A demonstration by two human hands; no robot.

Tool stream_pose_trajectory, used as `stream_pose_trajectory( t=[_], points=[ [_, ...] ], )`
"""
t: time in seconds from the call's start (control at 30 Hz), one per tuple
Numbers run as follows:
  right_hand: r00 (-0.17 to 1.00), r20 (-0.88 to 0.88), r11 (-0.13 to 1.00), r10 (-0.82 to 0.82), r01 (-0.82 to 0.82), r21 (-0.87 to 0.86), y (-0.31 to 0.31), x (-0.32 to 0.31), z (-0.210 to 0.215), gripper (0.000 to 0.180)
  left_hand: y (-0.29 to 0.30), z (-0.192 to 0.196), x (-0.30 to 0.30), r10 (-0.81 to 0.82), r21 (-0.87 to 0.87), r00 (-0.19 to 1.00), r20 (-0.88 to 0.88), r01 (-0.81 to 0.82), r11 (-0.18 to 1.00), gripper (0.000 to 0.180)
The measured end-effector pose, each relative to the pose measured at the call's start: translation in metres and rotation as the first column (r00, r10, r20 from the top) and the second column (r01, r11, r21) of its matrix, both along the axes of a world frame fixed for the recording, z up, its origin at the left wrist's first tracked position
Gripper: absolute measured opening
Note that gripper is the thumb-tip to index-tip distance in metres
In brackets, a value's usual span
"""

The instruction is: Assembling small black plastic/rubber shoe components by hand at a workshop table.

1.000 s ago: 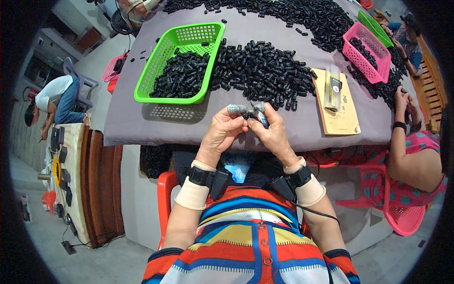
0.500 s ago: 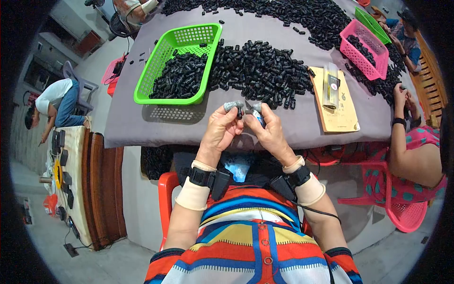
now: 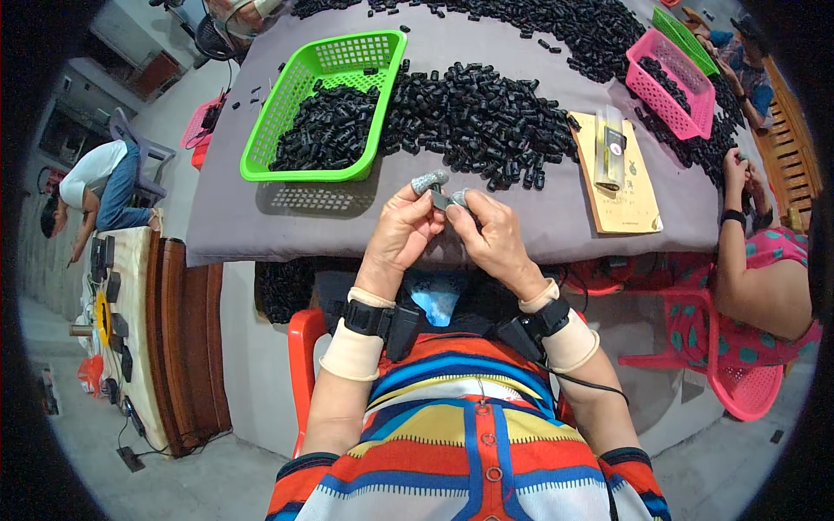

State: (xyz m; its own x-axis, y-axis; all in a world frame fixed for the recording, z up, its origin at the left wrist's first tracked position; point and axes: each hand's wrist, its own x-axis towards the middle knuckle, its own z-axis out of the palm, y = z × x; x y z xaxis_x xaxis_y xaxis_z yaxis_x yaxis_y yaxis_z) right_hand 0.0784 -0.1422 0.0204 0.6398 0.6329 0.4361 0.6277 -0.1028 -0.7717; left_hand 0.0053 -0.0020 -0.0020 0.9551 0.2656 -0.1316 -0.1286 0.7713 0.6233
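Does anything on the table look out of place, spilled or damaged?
One black piece lies alone near the far right corner of the green basket, and dark bits lie left of it. They look stray, away from the black pile. No damage shows.

Your left arm and right arm start wide apart and lean in to the middle. Your left hand and right hand are up high, just beside each other. Your left thumb and right thumb both press in, and your other fingers curl. Your 2 wrists look nearly straight.
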Motion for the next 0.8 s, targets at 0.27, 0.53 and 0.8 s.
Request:
stream_pose_trajectory(
  t=[0.27,0.53,0.8],
  points=[
    [0.998,0.066,1.0,-0.01,0.008,0.029,0.002,-0.001,0.0,0.019,0.007,-0.004,0.0,-0.081,0.015,0.997,0.019,0.08,0.997,0.025],
    [0.997,0.079,0.999,-0.022,0.02,0.029,0.005,0.001,-0.001,0.02,0.007,-0.003,0.002,-0.103,0.008,0.994,0.039,0.103,0.995,0.026],
    [0.99,-0.143,0.993,-0.012,0.029,0.116,-0.002,0.002,0.0,0.024,-0.002,0.017,-0.003,0.002,0.095,0.997,-0.075,0.005,0.996,0.02]
  ],
)
